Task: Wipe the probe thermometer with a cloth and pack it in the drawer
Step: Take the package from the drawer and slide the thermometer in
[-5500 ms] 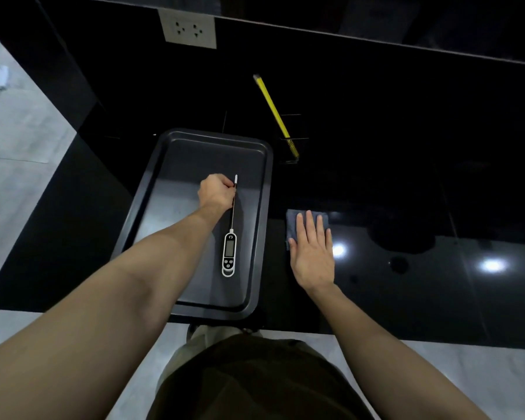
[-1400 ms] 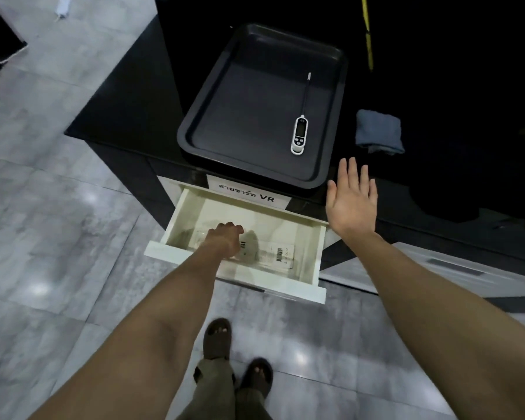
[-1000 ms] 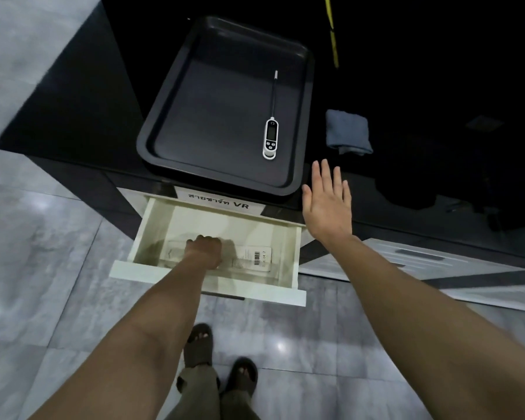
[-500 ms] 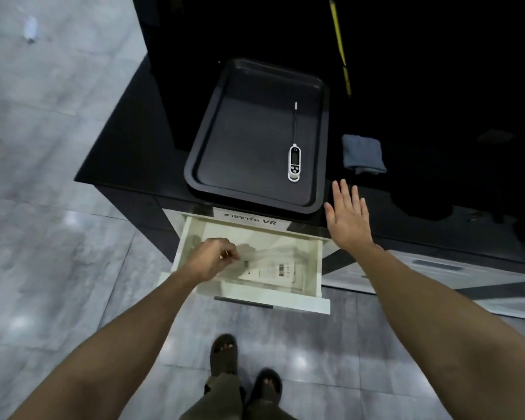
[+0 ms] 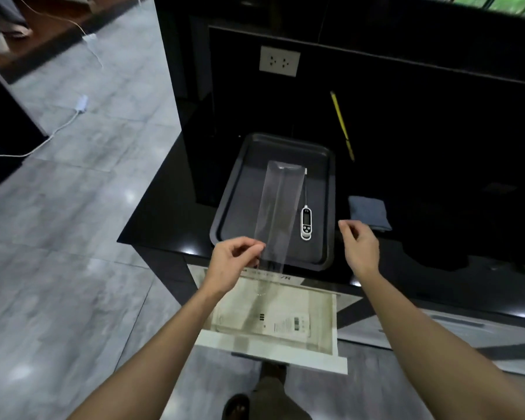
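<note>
From the head camera, both bare forearms reach forward over an open drawer [image 5: 328, 322] at the front of a glossy black table [image 5: 170, 213]. The left hand [image 5: 231, 265] is raised above the drawer's back edge, wrist bent slightly, thumb and forefinger pinching the near corner of a long clear plastic sleeve [image 5: 278, 207]. The sleeve stretches away from the hand over a dark tray [image 5: 285, 140] and stands out stiffly; whether its far end touches the tray I cannot tell.

The right hand [image 5: 359, 247] hovers at about the same height, just beyond the tray's near right corner. Its fingers are loosely curled, the thumb and forefinger apart, and it holds nothing.

The probe thermometer [image 5: 306, 219] lies flat in the tray, right of the sleeve, white body toward the person and thin probe pointing away. Neither hand touches it. The folded blue-grey cloth [image 5: 369, 213] lies on the table just right of the tray, beyond the right hand.

In the pale drawer lies a flat pack [image 5: 285, 324] with printed barcodes. Farther back on the table a yellow stick [image 5: 341, 125] lies slanted, and a white socket plate [image 5: 279, 60] sits on the black wall behind. A white cable [image 5: 70, 116] trails over the grey tiled floor [image 5: 73, 237] at left. A sandalled foot [image 5: 235, 407] shows below the drawer.
</note>
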